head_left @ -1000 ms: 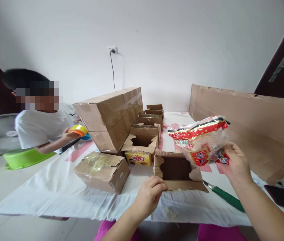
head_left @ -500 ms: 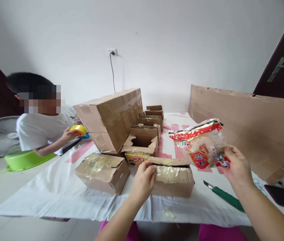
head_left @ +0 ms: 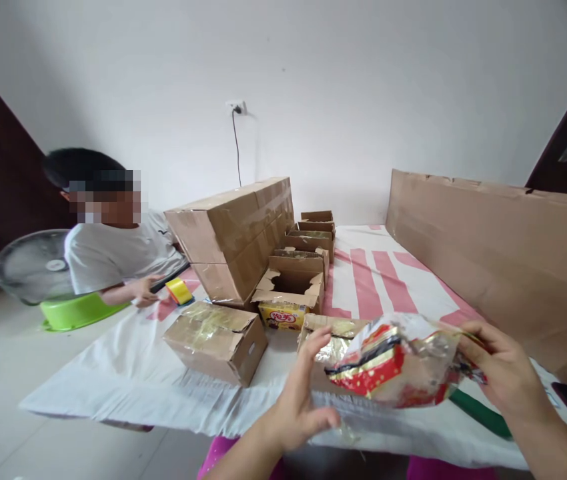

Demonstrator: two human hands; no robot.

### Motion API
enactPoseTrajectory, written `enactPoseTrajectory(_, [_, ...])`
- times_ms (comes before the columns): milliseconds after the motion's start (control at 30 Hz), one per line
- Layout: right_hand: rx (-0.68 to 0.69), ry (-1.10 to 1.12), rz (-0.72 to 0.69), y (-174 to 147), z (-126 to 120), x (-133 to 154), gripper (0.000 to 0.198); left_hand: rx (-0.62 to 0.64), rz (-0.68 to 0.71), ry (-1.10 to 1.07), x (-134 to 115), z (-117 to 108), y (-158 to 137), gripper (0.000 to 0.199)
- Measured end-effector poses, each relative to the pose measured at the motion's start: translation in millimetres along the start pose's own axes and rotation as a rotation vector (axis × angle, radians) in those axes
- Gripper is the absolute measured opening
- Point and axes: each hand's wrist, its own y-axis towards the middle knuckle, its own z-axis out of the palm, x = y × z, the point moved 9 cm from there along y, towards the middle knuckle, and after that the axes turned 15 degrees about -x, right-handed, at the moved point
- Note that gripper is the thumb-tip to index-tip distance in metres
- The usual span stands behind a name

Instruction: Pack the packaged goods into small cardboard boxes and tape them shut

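One bag (head_left: 396,367) not boxed: right hand (head_left: 506,367) grips it, left hand (head_left: 291,410) open, empty. From bag, 9 o'clock box (head_left: 216,340) closed, 10 o'clock box (head_left: 289,287) open; half-hidden box (head_left: 332,347) unclear.

Bag (head_left: 393,367) before near carton (head_left: 337,345); second carton (head_left: 213,339) left; box row (head_left: 297,267) behind; cardboard panel (head_left: 493,253) right.

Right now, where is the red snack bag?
In the head view, the red snack bag is right of centre, low down, held in the right grip. It partly hides a cardboard box, with the left grip just to its left.
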Motion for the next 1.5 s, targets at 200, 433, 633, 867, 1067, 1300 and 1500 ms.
enactPoseTrajectory(200, [0.16, -0.304, -0.059, -31.3, 21.2, 1.6, 0.026, 0.179, -0.239, -0.155, 4.9, 35.9, -14.9, 0.127])
enactPoseTrajectory(433, [0.427, -0.04, 0.127, -37.5, 37.0, -13.2, 0.053, -0.027, -0.634, -0.586, 34.1, 40.6, -21.6, 0.088])
enactPoseTrajectory(633, [0.614, -0.053, 0.134, -66.1, 61.0, -33.8, 0.083, -0.27, -0.787, -0.565, 57.6, 19.5, -23.4, 0.076])
enactPoseTrajectory(867, [0.374, -0.062, 0.21, -73.5, 65.3, -59.4, 0.046, -0.277, -0.777, -0.513, 65.9, 16.8, -25.3, 0.065])
enactPoseTrajectory(1067, [0.495, -0.097, 0.163, -79.2, 76.1, -49.5, 0.044, -0.284, -0.755, -0.541, 70.0, 3.9, -27.1, 0.068])
enactPoseTrajectory(1300, [0.598, -0.073, -0.003, -39.1, 147.2, -17.3, 0.031, -0.268, -0.634, -0.403, 65.3, -62.8, 42.9, 0.066])
enactPoseTrajectory(1500, [0.502, -0.11, 0.045, 39.4, 236.4, -53.1, 0.041, -0.379, -0.694, -0.111, 123.2, -99.8, 112.6, 0.059])
